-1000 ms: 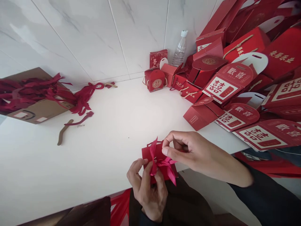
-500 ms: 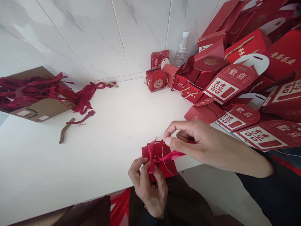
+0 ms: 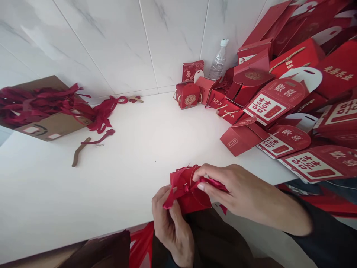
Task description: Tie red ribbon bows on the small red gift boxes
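Observation:
A small red gift box (image 3: 195,203) lies at the table's front edge, above my lap. A crimson ribbon (image 3: 178,178) crosses its top, with a small knot near the middle. My left hand (image 3: 171,217) is closed at the box's left side, pinching one end of the ribbon between thumb and fingers. From the right, my right hand (image 3: 220,182) pinches the ribbon's other part close to the knot, its fingertips just over the box. A loose ribbon tail hangs below the right hand. The right hand's curled fingers are partly hidden.
A cardboard box (image 3: 52,128) full of crimson ribbons stands on the left, with ribbons spilling out beside it. Many red gift boxes (image 3: 264,100) pile up on the right. A clear plastic bottle (image 3: 219,61) stands by the tiled wall. A brown strip (image 3: 79,152) lies on the white table (image 3: 125,178).
My right hand has come down and inward, from above the box to the ribbon near the knot. My left hand now pinches the ribbon's left end, drawn down and left.

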`<state>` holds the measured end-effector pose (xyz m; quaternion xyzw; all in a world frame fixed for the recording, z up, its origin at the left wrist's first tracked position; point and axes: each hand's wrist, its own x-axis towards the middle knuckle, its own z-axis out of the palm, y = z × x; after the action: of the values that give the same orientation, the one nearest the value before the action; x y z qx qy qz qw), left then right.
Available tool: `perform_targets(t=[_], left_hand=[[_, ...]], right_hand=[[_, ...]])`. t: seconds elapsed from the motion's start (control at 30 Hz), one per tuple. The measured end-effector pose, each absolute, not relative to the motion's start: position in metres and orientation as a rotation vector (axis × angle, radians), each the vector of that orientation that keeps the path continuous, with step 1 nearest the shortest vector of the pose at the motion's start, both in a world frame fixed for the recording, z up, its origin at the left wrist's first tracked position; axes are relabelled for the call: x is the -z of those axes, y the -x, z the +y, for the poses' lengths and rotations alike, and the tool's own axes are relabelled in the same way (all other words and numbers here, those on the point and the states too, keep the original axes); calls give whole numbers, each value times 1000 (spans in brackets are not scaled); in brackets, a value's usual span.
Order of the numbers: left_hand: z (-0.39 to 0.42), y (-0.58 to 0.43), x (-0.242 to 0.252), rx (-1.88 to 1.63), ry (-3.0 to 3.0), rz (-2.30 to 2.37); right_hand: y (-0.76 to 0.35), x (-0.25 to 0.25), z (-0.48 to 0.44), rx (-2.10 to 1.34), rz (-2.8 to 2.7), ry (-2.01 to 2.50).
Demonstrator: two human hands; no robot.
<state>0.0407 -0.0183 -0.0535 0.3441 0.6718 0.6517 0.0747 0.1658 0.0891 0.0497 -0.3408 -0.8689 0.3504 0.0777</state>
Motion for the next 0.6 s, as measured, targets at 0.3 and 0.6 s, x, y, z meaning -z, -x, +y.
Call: perform_targets(t=[0.3,0.6], left_hand=[[-22,-25,47,-1911,-415,1848],[-15,-19,32,-1938,-78,1479]], right_hand=[[-190,-21,87,-1107,-2444,1312],[-192,-19,87,-1261,-2337,1266]])
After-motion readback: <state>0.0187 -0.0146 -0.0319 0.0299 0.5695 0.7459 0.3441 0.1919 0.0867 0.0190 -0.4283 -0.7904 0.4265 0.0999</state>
